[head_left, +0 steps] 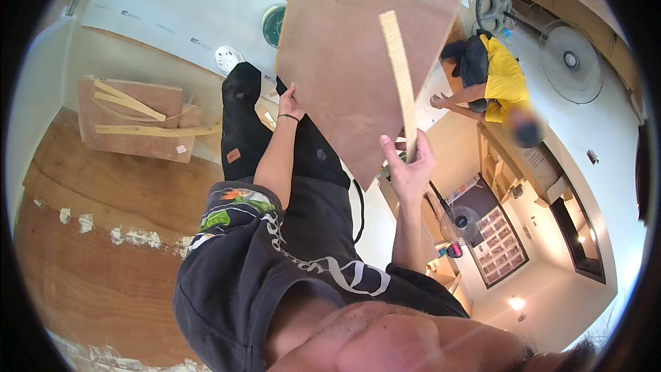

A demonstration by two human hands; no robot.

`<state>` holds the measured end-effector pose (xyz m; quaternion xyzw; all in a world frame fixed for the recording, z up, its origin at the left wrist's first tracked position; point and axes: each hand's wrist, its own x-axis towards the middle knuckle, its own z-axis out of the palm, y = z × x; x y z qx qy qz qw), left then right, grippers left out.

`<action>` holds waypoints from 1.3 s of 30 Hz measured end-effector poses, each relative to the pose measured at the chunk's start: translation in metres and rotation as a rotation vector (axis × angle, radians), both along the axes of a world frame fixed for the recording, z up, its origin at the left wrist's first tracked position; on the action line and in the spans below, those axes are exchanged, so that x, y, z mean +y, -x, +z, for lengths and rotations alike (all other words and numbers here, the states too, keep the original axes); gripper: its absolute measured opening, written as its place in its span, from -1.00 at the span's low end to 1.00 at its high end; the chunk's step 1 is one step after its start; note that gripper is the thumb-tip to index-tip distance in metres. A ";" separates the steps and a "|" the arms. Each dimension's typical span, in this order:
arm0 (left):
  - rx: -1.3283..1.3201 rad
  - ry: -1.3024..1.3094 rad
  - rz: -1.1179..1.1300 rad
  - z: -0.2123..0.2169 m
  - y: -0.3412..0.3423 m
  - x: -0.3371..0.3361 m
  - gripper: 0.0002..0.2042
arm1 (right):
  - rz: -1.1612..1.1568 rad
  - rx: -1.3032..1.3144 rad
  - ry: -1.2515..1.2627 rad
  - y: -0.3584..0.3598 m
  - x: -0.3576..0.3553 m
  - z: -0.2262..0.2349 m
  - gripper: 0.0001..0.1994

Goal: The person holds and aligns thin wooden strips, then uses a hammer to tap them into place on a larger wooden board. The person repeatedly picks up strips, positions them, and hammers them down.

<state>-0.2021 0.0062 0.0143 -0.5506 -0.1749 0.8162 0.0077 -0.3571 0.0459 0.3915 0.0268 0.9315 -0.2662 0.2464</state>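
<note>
Plywood panel (337, 62) and pale wood strip (397, 69) being held

The left hand (292, 105) is gripping the flat, reddish-brown panel's edge, the panel rising between and beyond both hands. The right hand (412, 171) is pinching the narrow strip's near end. Past the left hand, dark printing (201, 44) is marking a white sheet (165, 3); left of that hand, stacked boards (131, 146) are bearing an illegible white label (181, 149).

"What sort of place are we looking at?"
"It is looking like an indoor work site: pale sheeting (172, 0) is covering the floor, loose wood strips (151, 129) are lying on brown panels (138, 149), and white patches (141, 238) are dotting a wooden surface (103, 279)."
"Who is sharing it?"
"A person in yellow (506, 69) is crouching near a standing fan (570, 60)."
</note>
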 end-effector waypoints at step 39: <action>0.727 1.408 -0.625 0.218 0.175 -0.267 -0.61 | 0.063 0.201 0.036 -0.114 -0.044 -0.039 -0.47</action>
